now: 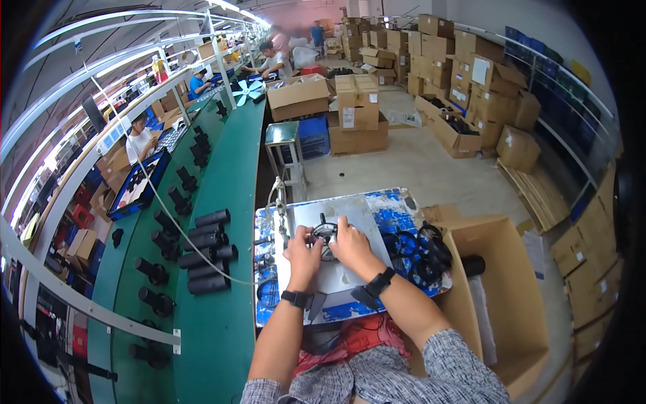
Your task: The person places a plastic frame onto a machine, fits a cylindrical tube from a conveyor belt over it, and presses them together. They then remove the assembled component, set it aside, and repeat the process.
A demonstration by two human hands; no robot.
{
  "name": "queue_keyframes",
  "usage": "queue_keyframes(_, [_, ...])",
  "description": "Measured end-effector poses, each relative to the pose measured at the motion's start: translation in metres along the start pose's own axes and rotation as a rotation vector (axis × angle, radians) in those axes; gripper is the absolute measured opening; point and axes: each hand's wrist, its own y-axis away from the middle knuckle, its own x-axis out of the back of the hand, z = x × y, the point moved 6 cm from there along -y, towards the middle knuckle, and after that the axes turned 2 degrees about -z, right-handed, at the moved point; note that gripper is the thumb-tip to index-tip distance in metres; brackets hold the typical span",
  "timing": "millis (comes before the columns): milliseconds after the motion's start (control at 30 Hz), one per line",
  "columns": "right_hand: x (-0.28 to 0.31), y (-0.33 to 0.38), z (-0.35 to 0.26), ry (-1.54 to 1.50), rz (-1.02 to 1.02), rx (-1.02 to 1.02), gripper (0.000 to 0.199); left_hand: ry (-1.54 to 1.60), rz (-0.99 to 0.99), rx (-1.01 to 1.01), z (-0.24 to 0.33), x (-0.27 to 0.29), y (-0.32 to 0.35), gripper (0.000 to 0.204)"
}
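Belt (222, 222): green, long, left of the plate; runs up and away from it.
Tubes (205, 252): black cylinders lying in a loose stack on the belt, left of the plate; look rigid and liable to roll.
Cord (168, 215): thin, pale, slack, drooping over the belt toward the plate's left edge.
Plate (350, 222): grey metal sheet on a blue-patched worktop, straight ahead of the body; flat, bare at its far side.
Left hand (304, 249): on the plate's near middle, fingers curled round the left side of the ring; thumb side hidden, so how tight cannot be told. Dark band on the wrist.
Ring (324, 233): small black round part with spokes, on the plate between both hands, mostly covered by them. Probably light moulded plastic, stiff at the rim, thin at the spokes; likely to crack if pinched across the middle. Best taken by the outer rim, from two opposite sides, as here.
Right hand (351, 244): touching the ring's right side, fingers bent down over it, closed on the rim as far as can be seen. Dark band on the wrist too.
Cables (417, 249): tangle of black loops right of the plate, at the worktop's edge; soft, prone to snag.
Box (505, 283): open brown carton right of the plate, just past the cables; a black tube end shows at its wall.
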Motion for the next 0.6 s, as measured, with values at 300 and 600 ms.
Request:
queue_keyframes(300, [-0.008,-0.023,0.014,0.057,-0.117,0.020,0.055,-0.477,0.091,-0.089,0.014,0.002,-0.006,0.034])
queue_keyframes(600, [-0.001,-0.006,0.012,0.133,-0.256,0.062,0.103,-0.050,0.238,-0.002,-0.051,0.087,-0.011,0.022])
